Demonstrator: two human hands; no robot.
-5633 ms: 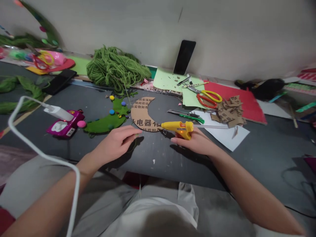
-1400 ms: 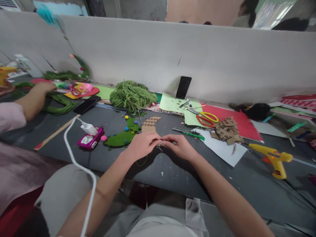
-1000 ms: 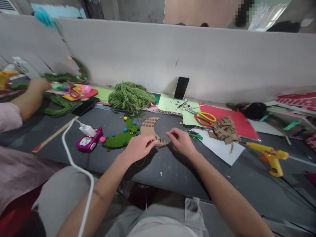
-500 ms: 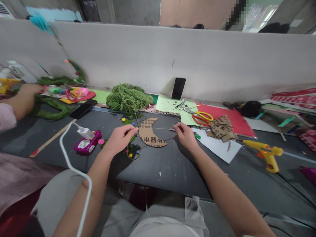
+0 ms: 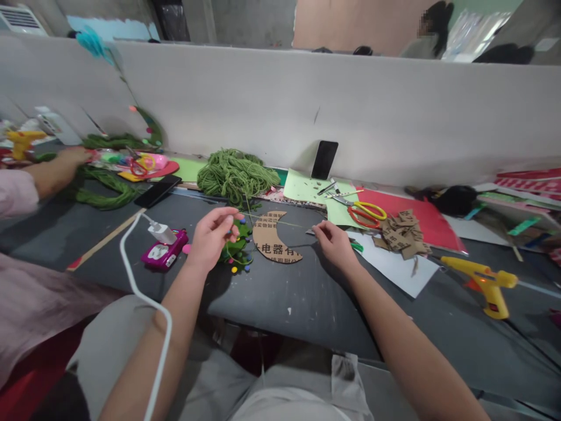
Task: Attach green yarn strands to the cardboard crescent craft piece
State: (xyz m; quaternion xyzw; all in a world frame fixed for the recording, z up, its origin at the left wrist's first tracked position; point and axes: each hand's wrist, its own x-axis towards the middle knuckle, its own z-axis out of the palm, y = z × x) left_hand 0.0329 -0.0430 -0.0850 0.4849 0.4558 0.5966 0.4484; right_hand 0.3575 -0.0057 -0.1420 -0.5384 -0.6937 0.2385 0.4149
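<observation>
My left hand [image 5: 211, 235] pinches one end of a thin green yarn strand [image 5: 280, 223], raised over the green felt piece with coloured dots [image 5: 234, 250]. My right hand [image 5: 333, 244] pinches the strand's other end, so it stretches taut above the brown cardboard crescent [image 5: 272, 241] with printed characters. The crescent lies flat on the dark table [image 5: 280, 292] between my hands. A pile of green yarn [image 5: 234, 172] sits behind them.
A yellow glue gun [image 5: 482, 280] stands at right. Scissors [image 5: 363, 210], cardboard scraps [image 5: 401, 233], white paper, red and green sheets and a leaning phone [image 5: 325, 159] lie behind. A magenta power strip [image 5: 164, 250] with a white cable is left. Another person's arm [image 5: 48, 175] reaches far left.
The glue gun left my right hand and now stands at right. My hands met over the crescent, then drew apart, pulling the yarn strand taut; the left hand rose.
</observation>
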